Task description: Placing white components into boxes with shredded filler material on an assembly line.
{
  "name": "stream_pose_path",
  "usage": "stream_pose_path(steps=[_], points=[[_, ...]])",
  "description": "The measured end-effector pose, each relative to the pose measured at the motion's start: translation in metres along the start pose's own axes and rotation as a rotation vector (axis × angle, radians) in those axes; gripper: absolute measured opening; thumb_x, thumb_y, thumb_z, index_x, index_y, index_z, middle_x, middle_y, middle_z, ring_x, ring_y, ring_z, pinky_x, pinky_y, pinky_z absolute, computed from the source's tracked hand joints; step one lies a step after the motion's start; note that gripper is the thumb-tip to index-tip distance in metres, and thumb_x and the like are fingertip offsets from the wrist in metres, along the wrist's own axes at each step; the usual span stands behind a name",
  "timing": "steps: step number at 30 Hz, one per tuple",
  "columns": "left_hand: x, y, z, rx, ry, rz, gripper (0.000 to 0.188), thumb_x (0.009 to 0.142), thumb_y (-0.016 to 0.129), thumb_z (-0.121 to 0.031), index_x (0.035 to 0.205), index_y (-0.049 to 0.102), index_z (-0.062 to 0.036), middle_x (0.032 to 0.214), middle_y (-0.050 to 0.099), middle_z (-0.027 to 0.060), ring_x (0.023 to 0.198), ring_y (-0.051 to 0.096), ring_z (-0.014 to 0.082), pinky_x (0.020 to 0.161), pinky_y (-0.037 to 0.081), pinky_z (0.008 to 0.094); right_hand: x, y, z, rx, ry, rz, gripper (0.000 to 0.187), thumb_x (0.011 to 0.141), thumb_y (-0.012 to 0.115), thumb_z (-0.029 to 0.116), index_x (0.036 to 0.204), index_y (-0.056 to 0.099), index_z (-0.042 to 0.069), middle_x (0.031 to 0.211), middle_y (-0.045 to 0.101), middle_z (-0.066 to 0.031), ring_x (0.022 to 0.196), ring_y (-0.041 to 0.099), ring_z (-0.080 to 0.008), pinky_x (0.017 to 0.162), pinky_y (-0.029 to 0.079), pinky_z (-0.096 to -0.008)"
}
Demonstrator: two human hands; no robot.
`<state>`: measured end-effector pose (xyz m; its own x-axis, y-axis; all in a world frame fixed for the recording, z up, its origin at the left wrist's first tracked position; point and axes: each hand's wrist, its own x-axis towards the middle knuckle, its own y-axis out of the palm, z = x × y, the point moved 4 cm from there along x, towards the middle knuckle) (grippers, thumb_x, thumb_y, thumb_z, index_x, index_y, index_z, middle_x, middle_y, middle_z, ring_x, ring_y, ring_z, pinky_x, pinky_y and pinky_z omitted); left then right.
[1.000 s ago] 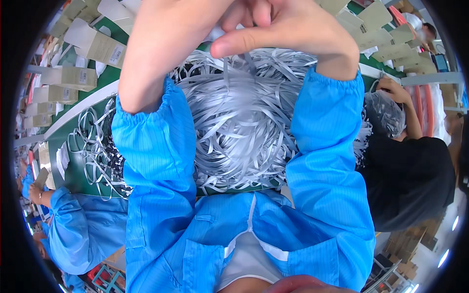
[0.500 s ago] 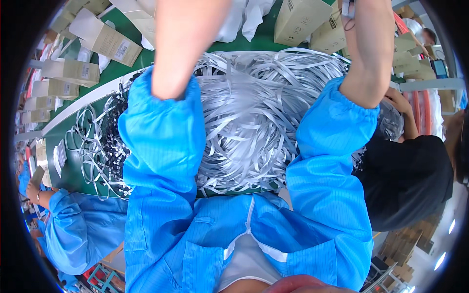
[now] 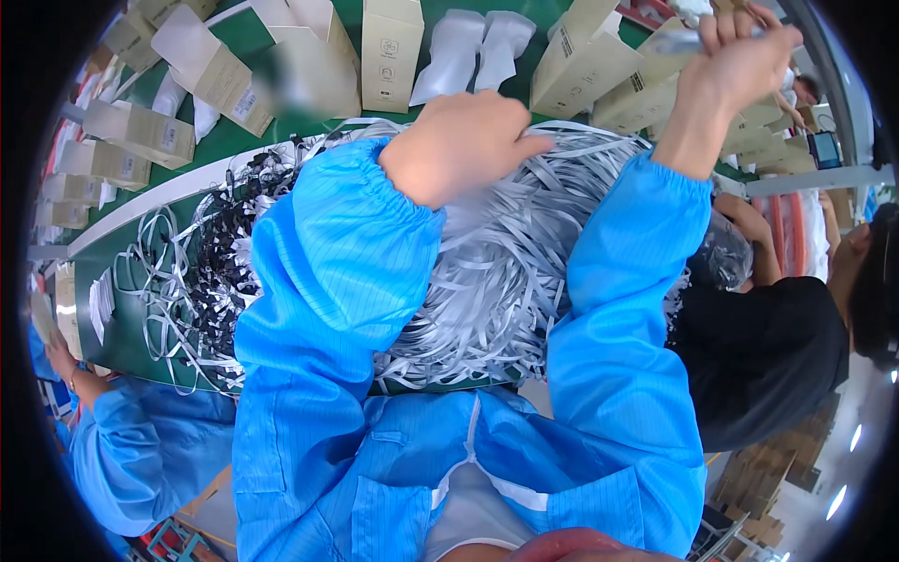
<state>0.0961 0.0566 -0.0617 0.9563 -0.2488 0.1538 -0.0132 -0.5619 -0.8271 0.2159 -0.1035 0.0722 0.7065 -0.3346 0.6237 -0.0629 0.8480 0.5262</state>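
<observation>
A wide heap of flat white-grey straps (image 3: pixel 496 281) lies in front of me. Over its far left part is my left hand (image 3: pixel 459 145), back up, with the fingers bent under and the thumb stuck out to the right. The fingertips are hidden, so whether it holds anything does not show. My right hand (image 3: pixel 735 70) is raised at the upper right, beyond the heap, with its fingers curled closed. A pale, blurred thing (image 3: pixel 679 40) shows beside those fingers; its kind is unclear. Black ends of straps (image 3: pixel 220 281) gather on the heap's left side.
Open beige cartons (image 3: pixel 391 56) stand along the far side of the green table (image 3: pixel 126 328), with white wrapped packets (image 3: pixel 459 56) between them. A white strip (image 3: pixel 140 201) borders the heap. One person in blue (image 3: pixel 159 440) is at left, another in black (image 3: pixel 768 356) at right.
My left hand has come back from the far edge to above the straps. The right hand has come lower into view, with its fingers now showing closed.
</observation>
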Motion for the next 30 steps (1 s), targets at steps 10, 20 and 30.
stream_pose_path(steps=[10,20,30], points=[[-0.012,-0.004,0.009,0.098,-0.146,0.237,0.048,0.102,0.055,-0.052,0.115,0.072,-0.0092,0.099,0.073,0.0204,0.095,0.068,0.0425,0.083,0.054,0.0503,0.007,-0.037,-0.1,-0.677,-0.109,0.759,0.033,0.112,0.049,0.03,0.097,0.062,0.003,0.088,0.055,0.0009,0.082,0.049,-0.0096,0.075,0.04,-0.024],[-0.007,0.005,0.019,0.053,-0.177,0.291,0.047,0.104,0.055,-0.048,0.12,0.069,-0.0059,0.095,0.072,0.0202,0.091,0.067,0.0433,0.08,0.052,0.0485,0.007,-0.038,-0.071,-0.674,0.333,0.586,0.052,0.113,0.041,0.045,0.095,0.066,0.004,0.086,0.063,-0.0013,0.077,0.057,-0.0103,0.075,0.047,-0.0262],[0.006,0.016,0.012,-0.049,-0.063,0.28,0.041,0.105,0.057,-0.038,0.125,0.063,-0.0028,0.1,0.068,0.0205,0.1,0.064,0.0423,0.084,0.051,0.0465,0.023,-0.042,0.001,-0.479,-0.207,0.474,0.063,0.112,0.037,0.05,0.084,0.064,0.001,0.079,0.067,-0.0077,0.075,0.066,-0.0154,0.075,0.052,-0.0286]])
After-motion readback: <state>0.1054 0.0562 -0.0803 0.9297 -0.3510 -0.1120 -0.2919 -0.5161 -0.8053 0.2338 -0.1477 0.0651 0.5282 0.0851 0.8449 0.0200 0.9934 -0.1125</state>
